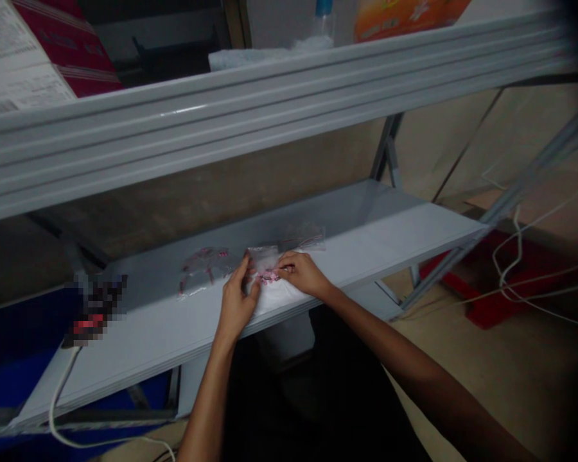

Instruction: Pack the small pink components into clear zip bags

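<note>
Small pink-and-red pieces [268,276] lie in a little cluster on a white sheet or cloth [279,296] at the front of the shelf. Just behind them is a small clear plastic bag [262,251]. My left hand [238,296] rests at the left side of the cluster, thumb and fingers apart, close to the bag's left edge. From the right, my right hand [300,272] pinches at the cluster with thumb and forefinger; whatever is between the fingertips is too small to make out.
Left of my hands lies a clear bag [205,269] with some pink bits; another clear bag [303,236] lies behind my right hand. A pixelated dark object [94,314] with a white cable sits at the shelf's left. An upper shelf edge [250,106] crosses above.
</note>
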The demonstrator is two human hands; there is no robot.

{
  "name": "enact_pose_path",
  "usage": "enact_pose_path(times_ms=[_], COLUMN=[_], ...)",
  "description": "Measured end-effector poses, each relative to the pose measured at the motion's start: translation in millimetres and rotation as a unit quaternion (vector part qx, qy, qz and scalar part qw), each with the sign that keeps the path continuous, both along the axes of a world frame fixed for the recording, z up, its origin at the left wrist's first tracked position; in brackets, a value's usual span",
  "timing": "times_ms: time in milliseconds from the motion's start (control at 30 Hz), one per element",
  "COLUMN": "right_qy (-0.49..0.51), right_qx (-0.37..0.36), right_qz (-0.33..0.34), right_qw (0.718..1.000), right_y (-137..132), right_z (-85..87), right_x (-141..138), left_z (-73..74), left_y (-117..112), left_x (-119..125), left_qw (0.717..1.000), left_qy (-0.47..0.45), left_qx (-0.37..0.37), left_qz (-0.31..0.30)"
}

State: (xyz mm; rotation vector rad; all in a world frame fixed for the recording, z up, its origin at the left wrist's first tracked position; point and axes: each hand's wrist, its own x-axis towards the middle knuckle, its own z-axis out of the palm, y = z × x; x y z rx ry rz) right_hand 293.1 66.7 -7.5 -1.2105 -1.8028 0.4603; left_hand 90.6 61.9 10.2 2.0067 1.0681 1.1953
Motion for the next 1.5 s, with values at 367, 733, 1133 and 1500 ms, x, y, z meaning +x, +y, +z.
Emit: enact_pose_path(times_ms=[367,733,1133,1500], right_qy=[0.021,0.165,0.346,0.336], right_qx=[0.017,-0.023,-0.077,-0.186], right_qz=[0.003,0.011,-0.251,0.142], right_qw=[1.000,0.986,0.901,0.912], right_y=[4.5,5.9,14.7,-45.8], right_z=[-6.2,-3.4,13.9,60.7], right_x=[0.7,0.8,50.3,-21.6], left_z=[-4.3,6.4,16.6,67.7], left_y=[3.6,1.9,12.1,-49.8], left_x=[-0.3,-9.1,-87.7,-29.5], left_qw=[0.999,0.999,0.895,0.876], left_qy=[-0.035,0.003,0.355,0.088], left_qx=[-0.013,0.042,0.105,0.313], left_qz=[-0.029,0.032,0.249,0.357])
